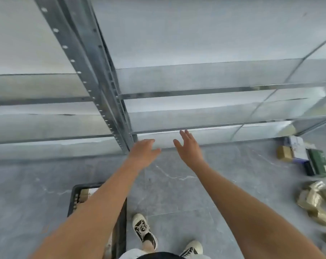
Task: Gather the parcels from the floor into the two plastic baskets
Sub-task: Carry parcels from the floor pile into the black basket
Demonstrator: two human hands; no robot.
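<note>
- Hands first: the left hand (144,153) and the right hand (189,146) are both stretched forward with fingers loosely spread, holding nothing, hovering above the grey marbled floor (177,184) in front of the bottom shelf.
- Parcels remain on the floor at the right edge: a cluster of small boxes, tan, white and dark green (304,157), and nearer the person a loose heap of tan packets (315,204), blurred.
- One black plastic basket (74,199) sits at the lower left, partly hidden under the left forearm, with a few tan parcels showing inside; the second basket is not in view.
- Judging from this, the next pick calls for turning right, well away from the basket, and taking several packets in both hands so fewer trips are needed.
- The grey galvanised metal shelving rack (102,90) fills the view ahead; its upright post stands just beyond the left hand.
- The person's own white-and-black sneakers (144,230) stand just beside the basket, so stepping round it needs care.
</note>
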